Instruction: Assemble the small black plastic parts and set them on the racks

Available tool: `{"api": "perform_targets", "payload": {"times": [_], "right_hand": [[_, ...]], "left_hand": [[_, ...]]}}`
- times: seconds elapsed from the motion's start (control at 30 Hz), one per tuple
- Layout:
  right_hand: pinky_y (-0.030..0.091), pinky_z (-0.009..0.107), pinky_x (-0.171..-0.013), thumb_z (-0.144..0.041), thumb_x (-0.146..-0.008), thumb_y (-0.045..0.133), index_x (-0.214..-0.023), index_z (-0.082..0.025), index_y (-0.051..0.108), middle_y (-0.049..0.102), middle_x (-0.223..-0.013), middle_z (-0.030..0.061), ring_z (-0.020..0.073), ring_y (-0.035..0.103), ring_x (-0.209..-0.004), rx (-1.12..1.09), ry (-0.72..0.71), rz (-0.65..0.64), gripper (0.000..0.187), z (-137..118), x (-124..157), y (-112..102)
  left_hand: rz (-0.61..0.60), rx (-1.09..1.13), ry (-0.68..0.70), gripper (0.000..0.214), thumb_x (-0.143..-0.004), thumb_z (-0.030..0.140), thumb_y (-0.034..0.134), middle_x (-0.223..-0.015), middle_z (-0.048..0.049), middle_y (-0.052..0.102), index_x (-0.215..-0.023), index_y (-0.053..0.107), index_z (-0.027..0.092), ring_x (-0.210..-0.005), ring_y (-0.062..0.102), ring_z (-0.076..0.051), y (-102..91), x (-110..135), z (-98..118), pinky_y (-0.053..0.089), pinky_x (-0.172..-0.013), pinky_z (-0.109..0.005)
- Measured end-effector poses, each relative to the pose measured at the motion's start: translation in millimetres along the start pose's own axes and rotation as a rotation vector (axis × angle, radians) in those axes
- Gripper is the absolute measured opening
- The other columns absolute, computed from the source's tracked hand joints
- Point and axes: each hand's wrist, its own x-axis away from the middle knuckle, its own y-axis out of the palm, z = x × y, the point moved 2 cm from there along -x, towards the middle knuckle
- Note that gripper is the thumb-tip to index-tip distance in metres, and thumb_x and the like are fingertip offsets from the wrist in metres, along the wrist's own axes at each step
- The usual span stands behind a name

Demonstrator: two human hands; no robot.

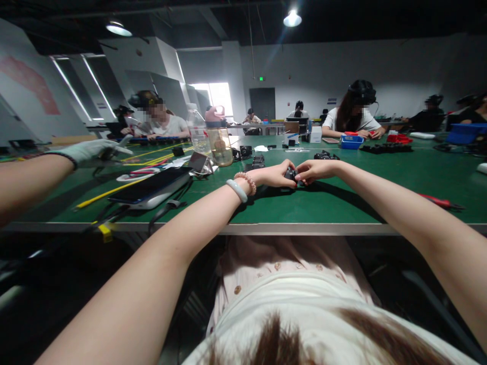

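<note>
Both of my arms reach forward over the green table (342,203). My left hand (274,176), with two bead bracelets at the wrist, and my right hand (312,171) meet around a small black part (290,175) that rests on the table. Fingers of both hands are curled and pinched on it. Most of the part is hidden by the fingers.
A white-and-dark flat device (152,188) with cables lies at left, beside a clear water bottle (220,139) and more small black parts (258,162). A co-worker's gloved hand (93,150) reaches in from the left. Red-handled pliers (437,202) lie at right. Other people sit across the table.
</note>
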Motion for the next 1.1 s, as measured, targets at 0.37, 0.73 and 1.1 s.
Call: {"api": "perform_targets", "payload": {"times": [0.37,0.73,1.1], "right_hand": [[0.037,0.021,-0.054,-0.042,-0.064,0.059,-0.074,-0.011,0.051,0.05,-0.06,-0.0004,0.0065,0.047,-0.055,-0.147,-0.021,-0.011,0.034,4.0,-1.3,-0.9],[0.039,0.021,-0.054,-0.042,-0.065,0.059,-0.076,-0.011,0.051,0.052,-0.06,0.0003,0.0068,0.048,-0.055,-0.151,-0.02,-0.008,0.034,5.3,-3.3,-1.8],[0.039,0.021,-0.058,-0.039,-0.058,0.063,-0.096,-0.014,0.054,0.055,-0.079,0.0017,0.007,0.047,-0.061,0.071,-0.033,0.008,0.046,-3.1,0.1,3.0]], "left_hand": [[0.0,-0.013,-0.008,0.06,-0.059,0.044,0.05,-0.098,-0.0034,0.049,-0.11,0.03,0.018,-0.084,0.047,-0.017,-0.5,1.1,1.8,0.037,-0.072,-0.027],[-0.003,-0.022,-0.008,0.059,-0.059,0.044,0.05,-0.096,-0.0028,0.049,-0.109,0.03,0.019,-0.082,0.047,-0.017,-1.2,1.4,1.7,0.037,-0.071,-0.027],[0.001,0.005,0.004,0.06,-0.059,0.046,0.051,-0.099,-0.0041,0.049,-0.108,0.03,0.018,-0.087,0.046,-0.018,-0.4,0.2,1.2,0.037,-0.075,-0.028]]}}
